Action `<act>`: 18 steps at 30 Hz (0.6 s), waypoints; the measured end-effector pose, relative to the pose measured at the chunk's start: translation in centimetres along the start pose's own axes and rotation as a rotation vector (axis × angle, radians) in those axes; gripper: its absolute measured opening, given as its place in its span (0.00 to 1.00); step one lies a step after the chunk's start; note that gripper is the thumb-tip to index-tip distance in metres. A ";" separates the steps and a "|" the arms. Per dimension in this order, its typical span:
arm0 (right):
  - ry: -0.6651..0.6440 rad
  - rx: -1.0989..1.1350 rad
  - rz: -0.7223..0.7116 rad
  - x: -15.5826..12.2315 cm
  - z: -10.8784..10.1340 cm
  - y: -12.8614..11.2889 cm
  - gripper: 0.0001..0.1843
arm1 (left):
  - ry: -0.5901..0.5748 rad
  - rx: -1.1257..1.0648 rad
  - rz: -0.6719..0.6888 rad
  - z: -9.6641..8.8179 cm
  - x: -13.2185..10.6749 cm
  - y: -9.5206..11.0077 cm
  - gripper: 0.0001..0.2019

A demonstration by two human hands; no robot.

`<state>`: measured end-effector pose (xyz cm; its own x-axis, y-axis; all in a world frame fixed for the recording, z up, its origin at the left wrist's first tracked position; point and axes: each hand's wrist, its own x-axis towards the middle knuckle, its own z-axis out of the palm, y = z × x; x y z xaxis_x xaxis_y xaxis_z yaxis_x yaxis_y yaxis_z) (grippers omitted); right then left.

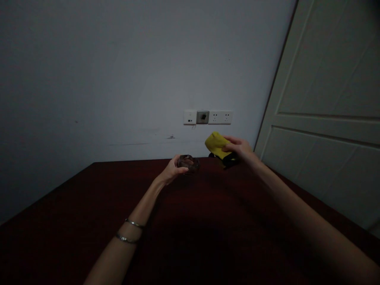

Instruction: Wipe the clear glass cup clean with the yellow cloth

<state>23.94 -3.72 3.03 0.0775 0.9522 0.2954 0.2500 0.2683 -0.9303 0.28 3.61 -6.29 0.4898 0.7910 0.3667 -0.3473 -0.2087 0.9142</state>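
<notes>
The left hand [170,172] is closed around the left side of a dark, transparent, round glass vessel [192,164], with the thumb at the front. This vessel is near the far edge of the dark red worktop [89,202], around the middle of that edge; whether it rests on the surface or is a little lifted, I cannot tell. The right hand [240,148] grips a bright yellow, soft-looking piece with a black border [215,143] (perhaps a cloth, but the dim light hides its texture), raised towards the far right corner, apart from the glass.

To do this holding well, I would judge, the left fingers should be firm but not squeezing, because smooth glass may slip. The right hand should gather the loose black part, so that it does not catch the vessel's rim or push it towards the far edge.
</notes>
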 end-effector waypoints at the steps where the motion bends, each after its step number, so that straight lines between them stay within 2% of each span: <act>1: 0.034 -0.072 -0.057 0.0 0.1 0.3 0.33 | -0.018 -0.056 -0.014 0.0 -0.1 -0.1 0.31; 4: 0.076 -0.254 -0.330 -0.4 0.7 1.5 0.28 | -0.054 -0.216 -0.065 0.2 -0.3 -0.6 0.29; 6: 0.052 -0.434 -0.543 -0.8 1.1 2.1 0.26 | -0.064 -0.310 -0.129 0.2 -0.4 -1.0 0.31; 9: -0.101 -0.750 -0.870 -1.4 1.5 2.5 0.25 | -0.091 -0.439 -0.221 0.2 -0.7 -1.6 0.31; 12: -0.271 -1.001 -1.128 -1.5 2.0 2.4 0.22 | -0.118 -0.526 -0.298 0.5 -0.9 -1.9 0.32; 15: -0.368 -1.125 -1.315 -1.5 2.8 2.1 0.21 | -0.092 -0.571 -0.358 0.9 -1.0 -1.8 0.31; 18: -0.455 -1.145 -1.470 -1.5 3.5 2.1 0.20 | -0.006 -0.590 -0.409 1.3 -1.0 -1.5 0.25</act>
<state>20.96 -4.06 -0.07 -0.9291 0.1106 0.3528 0.3110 0.7499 0.5839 1.33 2.34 -7.78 0.6771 0.7357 0.0167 -0.5085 0.4514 0.7332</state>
